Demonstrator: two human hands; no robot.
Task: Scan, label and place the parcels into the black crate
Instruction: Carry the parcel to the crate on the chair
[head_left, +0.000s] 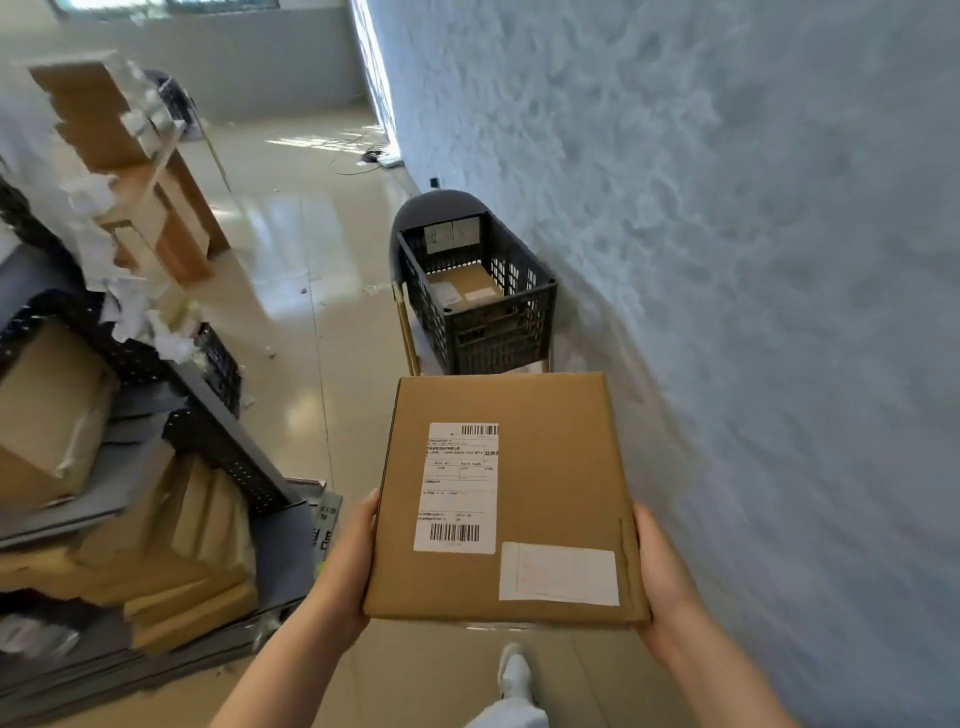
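A flat brown cardboard parcel (506, 499) is held level in the air at the near centre of the view, over a glossy beige floor (291, 249). Its long axis runs from near to far, and its far short edge points toward the black crate (475, 291). The broad top face looks up at the camera. On that face sits a white shipping label (456, 487) with barcodes at its far and near ends, its long side lined up with the parcel's long axis. A second, paler sticker (559, 573) lies crosswise at the near right corner.

The left hand (350, 561) grasps the parcel's near left edge, with the thumb lying along the side and the fingers hidden beneath. The right hand (662, 577) grasps the near right edge in the same way, palm against the side. Both forearms reach in from the bottom of the view.

The black crate stands farther away, just beyond the parcel's far edge, resting on a dark chair (439, 208) close against a rough pale blue wall (753, 260) on the right. The crate has latticed sides. Inside, on its floor, lies another brown parcel (465, 288) with white labels.

On the left, grey metal shelving (234, 447) holds stacks of cardboard boxes (171, 551), blurred. More brown cartons (130, 156) stand farther off on the left. Below the held parcel, a white shoe (514, 673) and pale trouser leg show on the floor.
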